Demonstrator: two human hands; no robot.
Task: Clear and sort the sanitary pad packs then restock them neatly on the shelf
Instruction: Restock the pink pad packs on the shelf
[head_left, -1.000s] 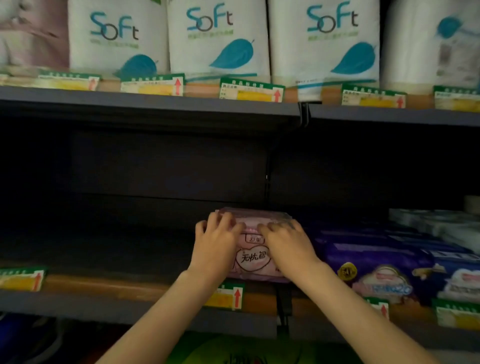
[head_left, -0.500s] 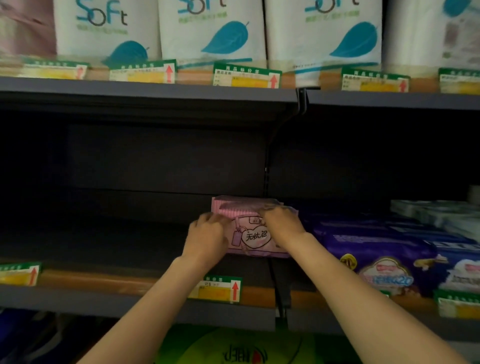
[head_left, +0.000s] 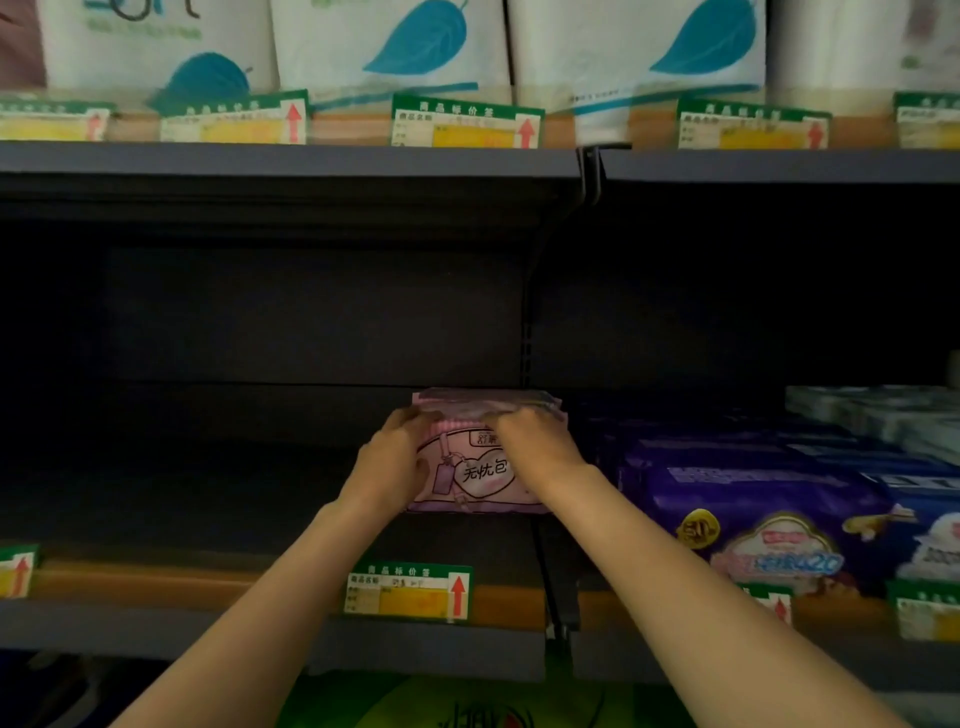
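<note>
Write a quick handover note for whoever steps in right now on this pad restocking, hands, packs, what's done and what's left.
Left hand and right hand both grip the pink pad pack, one at each side, fingers curled over its top.
The pack stands upright, deep on the dark shelf, by the divider post, front facing out.
Purple packs fill the bay to its right.
Done: this one pack is on the shelf.
Left: let go, square it, and fill the bare stretch to its left.
</note>
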